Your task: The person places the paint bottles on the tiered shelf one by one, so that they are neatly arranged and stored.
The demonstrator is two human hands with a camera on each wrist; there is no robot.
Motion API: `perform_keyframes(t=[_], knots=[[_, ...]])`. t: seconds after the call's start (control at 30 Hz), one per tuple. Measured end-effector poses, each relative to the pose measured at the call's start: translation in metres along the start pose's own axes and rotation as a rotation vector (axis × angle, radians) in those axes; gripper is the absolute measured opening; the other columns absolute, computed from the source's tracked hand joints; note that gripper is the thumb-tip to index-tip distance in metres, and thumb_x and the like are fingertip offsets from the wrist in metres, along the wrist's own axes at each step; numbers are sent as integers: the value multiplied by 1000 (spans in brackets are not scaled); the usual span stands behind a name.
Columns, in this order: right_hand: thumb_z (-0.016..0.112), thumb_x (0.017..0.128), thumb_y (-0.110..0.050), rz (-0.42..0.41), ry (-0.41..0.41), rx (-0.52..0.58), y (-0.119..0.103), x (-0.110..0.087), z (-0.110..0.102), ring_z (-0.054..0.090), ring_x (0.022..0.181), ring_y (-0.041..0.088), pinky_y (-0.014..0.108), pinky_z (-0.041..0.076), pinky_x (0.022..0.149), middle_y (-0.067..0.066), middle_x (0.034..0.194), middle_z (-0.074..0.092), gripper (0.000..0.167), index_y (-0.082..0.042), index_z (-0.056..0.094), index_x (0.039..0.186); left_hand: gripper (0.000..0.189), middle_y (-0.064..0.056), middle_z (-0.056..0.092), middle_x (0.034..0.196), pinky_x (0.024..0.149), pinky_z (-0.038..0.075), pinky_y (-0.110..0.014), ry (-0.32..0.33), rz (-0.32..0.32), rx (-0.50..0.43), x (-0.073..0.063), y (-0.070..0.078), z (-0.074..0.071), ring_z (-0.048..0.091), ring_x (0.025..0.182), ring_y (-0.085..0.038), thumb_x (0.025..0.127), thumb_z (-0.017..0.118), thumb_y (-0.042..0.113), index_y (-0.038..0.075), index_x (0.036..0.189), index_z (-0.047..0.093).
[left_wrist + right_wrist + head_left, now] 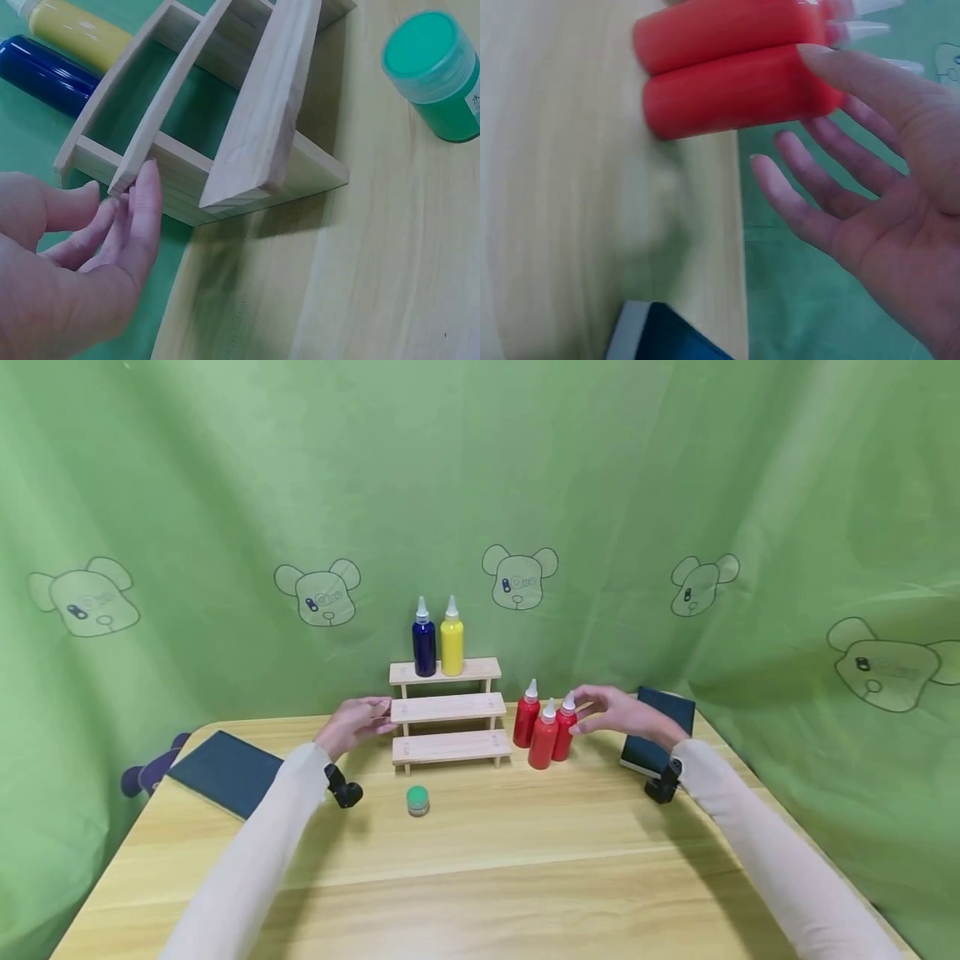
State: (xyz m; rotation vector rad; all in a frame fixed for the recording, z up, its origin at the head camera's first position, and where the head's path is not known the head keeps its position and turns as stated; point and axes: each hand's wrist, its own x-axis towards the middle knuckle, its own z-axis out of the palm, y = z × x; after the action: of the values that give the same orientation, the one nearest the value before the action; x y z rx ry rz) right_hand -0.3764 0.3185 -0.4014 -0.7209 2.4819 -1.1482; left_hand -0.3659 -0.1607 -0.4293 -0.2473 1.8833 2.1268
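Note:
A three-step wooden display rack [450, 746] stands near the table's back edge. A dark blue squeeze bottle [424, 647] and a yellow squeeze bottle [452, 646] are upright on its top step. My left hand [356, 724] is at the rack's left end; in the left wrist view its fingertips [150, 176] reach the middle step's end, with the thumb a little apart. Three red squeeze bottles [542, 743] cluster right of the rack. My right hand [611, 710] pinches the rightmost red bottle [735, 94] near its shoulder between thumb and forefinger, other fingers spread.
In front of the rack sits a small green-lidded jar [417, 801]. One dark book [236, 772] lies at the table's left, another dark book [652, 735] at the right behind my right wrist. A green curtain [420, 485] hangs behind the wooden table [480, 877].

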Motion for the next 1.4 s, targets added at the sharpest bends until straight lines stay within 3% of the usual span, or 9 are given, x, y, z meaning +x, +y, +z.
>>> perform_keyframes(t=[0.17,0.37,0.5,0.63,0.87,0.97,1.1,1.27,1.4], knots=[[80,94,-15,-21,42,-29,4,3,9,58,129,43,49,58,107,20,131,63,43,-3,58,129,51,-23,64,131,98,63,-28,-52,21,24,-4,3,-2,71,89,-16,104,52,-6,-8,154,40],[78,94,-11,-30,83,-2,8,4,14,62,121,40,33,59,98,21,125,65,36,1,58,122,51,-23,66,127,98,63,-28,-40,31,15,-5,1,-1,73,85,-13,102,56,-9,-8,151,45],[78,95,-14,-2,87,32,12,5,17,61,121,36,31,58,97,19,126,64,38,-1,58,125,50,-12,69,112,93,64,-25,-5,58,26,-3,-4,-1,72,82,-11,101,61,-6,-7,149,48],[78,95,-17,19,95,77,15,4,19,60,122,35,32,58,98,19,129,64,42,-2,58,129,48,-6,67,104,90,65,-22,55,111,56,-3,-10,5,68,78,-9,101,64,0,-6,148,51],[75,96,-7,46,152,240,19,6,20,66,110,19,58,60,102,26,135,58,50,5,52,139,47,-4,63,100,100,63,-30,94,129,88,-6,-10,13,65,77,-9,102,63,1,-5,147,52],[75,97,-11,47,212,267,18,8,19,68,107,16,51,62,101,26,136,58,54,5,51,143,46,-6,62,101,108,59,-38,100,133,88,-6,-9,15,66,79,-12,102,62,0,-6,146,52],[75,99,-16,45,344,364,10,12,12,71,104,12,38,65,97,14,131,64,59,3,50,148,44,-14,60,115,109,58,-41,116,147,108,-6,-7,17,64,82,-14,102,60,-2,-8,146,52],[77,98,-18,21,518,507,-9,19,-1,70,102,9,32,67,90,0,120,65,61,-1,50,150,43,-26,57,136,107,60,-39,134,153,133,-6,-6,18,64,85,-15,103,59,-3,-8,145,52],[79,96,-20,9,578,538,-25,24,-9,70,101,9,28,68,82,-2,118,65,61,-3,52,148,42,-28,56,137,107,60,-41,129,154,145,-5,-9,18,65,85,-15,103,58,-3,-8,145,52]])
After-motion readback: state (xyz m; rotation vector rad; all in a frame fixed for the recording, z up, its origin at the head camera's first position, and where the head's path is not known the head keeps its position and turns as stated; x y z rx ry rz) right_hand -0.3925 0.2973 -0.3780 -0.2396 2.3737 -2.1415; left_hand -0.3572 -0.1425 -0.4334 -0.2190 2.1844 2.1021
